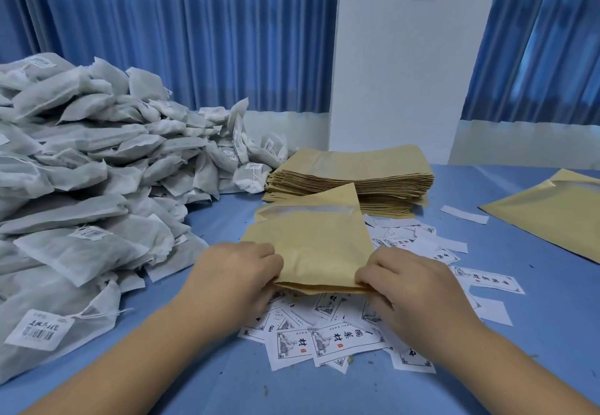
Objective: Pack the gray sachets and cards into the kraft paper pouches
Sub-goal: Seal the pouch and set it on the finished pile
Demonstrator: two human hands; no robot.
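Blue counter [535, 310] under you: your left hand [237, 271] and right hand [406, 281] pinch the near edge of the kraft pouch [311, 245]; pull evenly so it opens squarely for sachets [97, 161] and cards [324, 340].

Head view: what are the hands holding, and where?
Left hand and right hand pinch one kraft pouch by its near edge, one at each corner.

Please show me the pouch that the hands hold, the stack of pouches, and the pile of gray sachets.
held pouch [311, 252], head view, middle of its front face.
pouch stack [357, 161], head view, face of the top pouch.
sachet pile [97, 154], head view, middle of the heap.
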